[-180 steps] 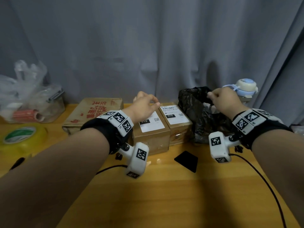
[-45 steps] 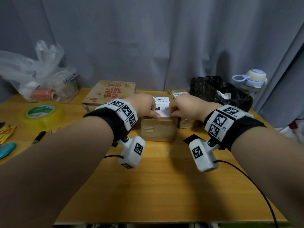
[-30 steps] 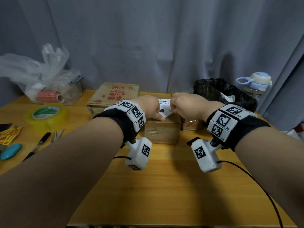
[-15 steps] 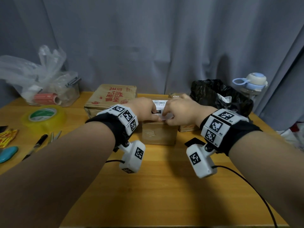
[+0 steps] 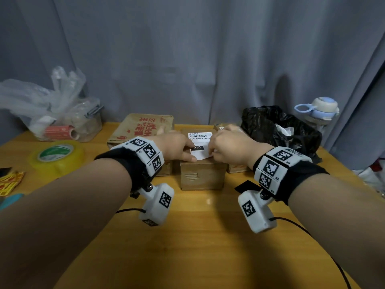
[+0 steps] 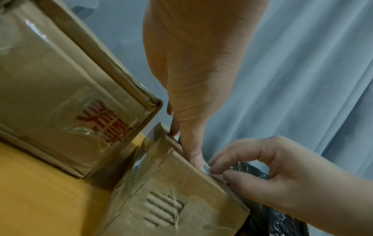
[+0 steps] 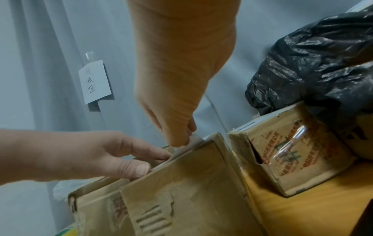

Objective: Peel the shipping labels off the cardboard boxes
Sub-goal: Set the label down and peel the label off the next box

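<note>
- Our right hand (image 5: 229,147) pinches the near right corner of the white shipping label (image 5: 199,142), thumb and forefinger closed on paper that curls up off the box top.
- Our left hand (image 5: 177,148) presses down on the small cardboard box (image 5: 203,176), fingers fairly straight along the label's left edge, thumb at the near rim.
- The two hands sit close together over the box top, just apart.
- The box is squat, its brown card creased and wrapped in glossy clear tape; it stands mid-bench.
- Just left, nearly touching, lies a flatter carton with red print (image 5: 143,127); just right stands a second small box (image 7: 290,158), a narrow gap between.
- A crinkled black plastic bag (image 5: 279,128) crowds the far right corner.
- The smooth wooden bench (image 5: 198,247) has open room on the near side.
- A yellow tape roll (image 5: 57,156) lies well to the left.
</note>
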